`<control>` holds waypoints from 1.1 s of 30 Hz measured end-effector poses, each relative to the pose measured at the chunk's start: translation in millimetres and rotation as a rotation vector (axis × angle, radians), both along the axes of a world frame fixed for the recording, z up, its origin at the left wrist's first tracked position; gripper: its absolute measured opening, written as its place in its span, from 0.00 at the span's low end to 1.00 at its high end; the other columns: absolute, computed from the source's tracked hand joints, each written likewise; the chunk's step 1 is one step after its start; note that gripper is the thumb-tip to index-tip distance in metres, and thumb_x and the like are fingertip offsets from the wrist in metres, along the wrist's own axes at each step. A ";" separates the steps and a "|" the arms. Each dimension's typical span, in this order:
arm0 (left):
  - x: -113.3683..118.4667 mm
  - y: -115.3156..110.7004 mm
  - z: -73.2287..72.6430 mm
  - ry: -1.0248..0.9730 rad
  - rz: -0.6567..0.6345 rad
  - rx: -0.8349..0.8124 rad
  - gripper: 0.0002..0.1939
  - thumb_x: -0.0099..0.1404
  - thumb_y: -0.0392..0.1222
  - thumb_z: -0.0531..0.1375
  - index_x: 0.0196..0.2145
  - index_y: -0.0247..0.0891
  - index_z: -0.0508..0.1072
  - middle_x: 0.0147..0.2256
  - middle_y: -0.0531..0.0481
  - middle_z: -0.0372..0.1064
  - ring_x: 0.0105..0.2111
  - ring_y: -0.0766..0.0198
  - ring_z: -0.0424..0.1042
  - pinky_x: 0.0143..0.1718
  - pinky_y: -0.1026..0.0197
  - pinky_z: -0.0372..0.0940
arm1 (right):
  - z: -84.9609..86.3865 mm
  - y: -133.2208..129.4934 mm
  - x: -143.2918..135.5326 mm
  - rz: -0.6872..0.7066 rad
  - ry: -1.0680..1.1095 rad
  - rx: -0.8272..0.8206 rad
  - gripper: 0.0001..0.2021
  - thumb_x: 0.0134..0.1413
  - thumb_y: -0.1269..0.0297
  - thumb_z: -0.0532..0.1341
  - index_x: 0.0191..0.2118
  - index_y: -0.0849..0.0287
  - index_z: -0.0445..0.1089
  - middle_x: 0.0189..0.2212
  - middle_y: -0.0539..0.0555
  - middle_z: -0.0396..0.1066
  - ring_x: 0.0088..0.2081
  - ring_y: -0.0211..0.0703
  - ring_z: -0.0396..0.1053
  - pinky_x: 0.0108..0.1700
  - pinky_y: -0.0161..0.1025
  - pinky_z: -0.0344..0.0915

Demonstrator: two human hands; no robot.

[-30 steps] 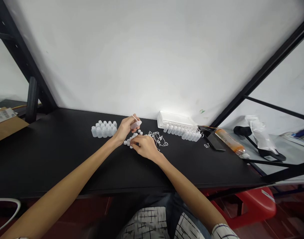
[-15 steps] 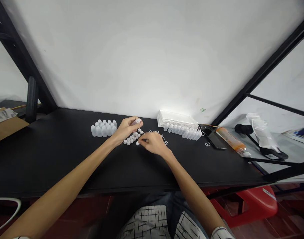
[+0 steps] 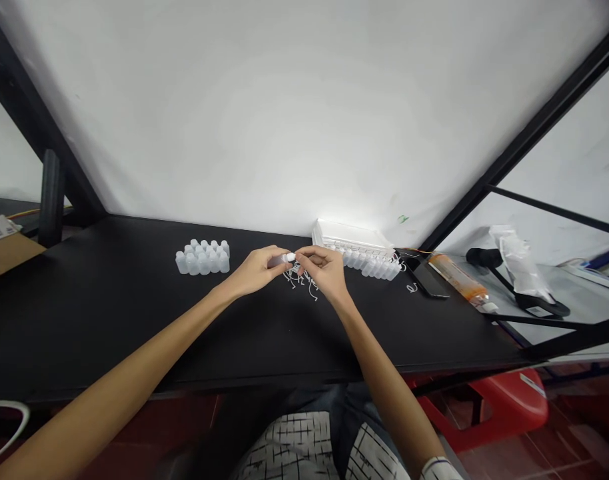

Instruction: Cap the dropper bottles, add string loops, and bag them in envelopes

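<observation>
My left hand [image 3: 259, 268] pinches a small translucent bottle [image 3: 280, 259], tilted over, its white cap [image 3: 291, 257] pointing right. My right hand [image 3: 325, 268] meets it there, thumb and fingertips pinching at the cap. Just below, loose white loops [image 3: 300, 275] lie on the black table [image 3: 224, 340]. Left of me: a cluster of upright bottles [image 3: 203, 258]. Right: a row of bottles [image 3: 372, 264] against a white stack [image 3: 352, 233]; beyond, a dark phone [image 3: 431, 280], an orange-wrapped pack [image 3: 458, 277].
</observation>
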State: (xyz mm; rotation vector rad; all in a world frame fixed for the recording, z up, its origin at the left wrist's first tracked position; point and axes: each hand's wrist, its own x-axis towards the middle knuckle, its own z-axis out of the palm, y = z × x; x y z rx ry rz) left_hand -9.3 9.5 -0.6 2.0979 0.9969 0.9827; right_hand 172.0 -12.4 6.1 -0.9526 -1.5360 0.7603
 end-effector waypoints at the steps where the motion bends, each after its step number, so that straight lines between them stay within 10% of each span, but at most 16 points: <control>1: 0.3 -0.3 -0.3 0.015 -0.003 0.020 0.16 0.65 0.50 0.58 0.43 0.38 0.76 0.36 0.48 0.71 0.30 0.63 0.66 0.32 0.60 0.60 | -0.6 0.2 0.7 0.011 -0.012 -0.001 0.09 0.51 0.60 0.65 0.31 0.60 0.75 0.20 0.50 0.71 0.20 0.37 0.68 0.22 0.34 0.59; 11: 2.7 -4.0 2.6 0.130 0.019 0.154 0.12 0.68 0.45 0.55 0.39 0.37 0.75 0.29 0.51 0.64 0.26 0.64 0.61 0.30 0.61 0.56 | -4.5 1.5 4.0 0.049 -0.113 0.059 0.10 0.52 0.59 0.65 0.37 0.58 0.77 0.35 0.55 0.75 0.28 0.38 0.71 0.23 0.33 0.61; 33: 7.3 -11.7 -2.9 0.249 0.094 0.272 0.10 0.70 0.41 0.51 0.37 0.38 0.71 0.30 0.51 0.61 0.27 0.63 0.62 0.30 0.60 0.55 | -12.1 5.2 6.7 0.133 -0.125 -0.036 0.14 0.50 0.54 0.66 0.37 0.60 0.74 0.34 0.55 0.74 0.32 0.41 0.72 0.24 0.33 0.68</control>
